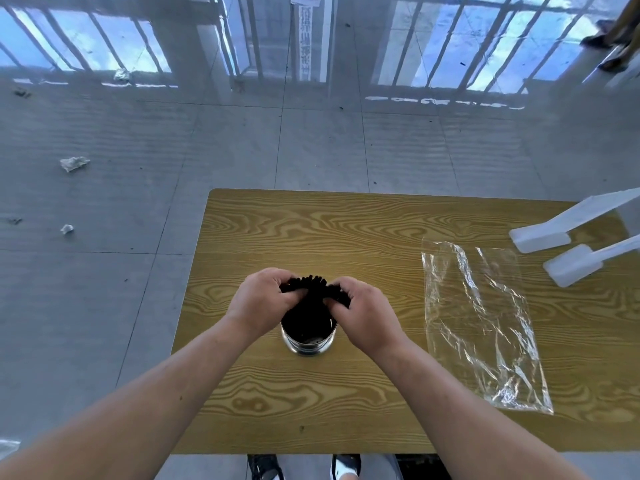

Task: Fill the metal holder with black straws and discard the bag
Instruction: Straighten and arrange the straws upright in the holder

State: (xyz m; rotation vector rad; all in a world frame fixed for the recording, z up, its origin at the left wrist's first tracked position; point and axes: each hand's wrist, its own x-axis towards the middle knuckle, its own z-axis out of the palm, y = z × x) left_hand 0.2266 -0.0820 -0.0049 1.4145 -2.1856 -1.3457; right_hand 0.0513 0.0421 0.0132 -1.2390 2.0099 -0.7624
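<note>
A shiny metal holder (309,344) stands upright on the wooden table (311,230), near its middle. A bunch of black straws (309,284) sticks up out of it, fanned at the top. My left hand (258,301) grips the left side of the bunch and my right hand (363,313) grips the right side, both just above the holder's rim. The lower part of the straws is hidden by my hands and the holder. An empty clear plastic bag (481,323) lies flat on the table to the right, apart from both hands.
Two white plastic legs of some object (568,244) rest on the table's far right corner. Crumpled paper scraps (73,163) lie on the grey tiled floor at left. My shoes (304,467) show below the table's near edge. A person's feet (613,46) are at top right.
</note>
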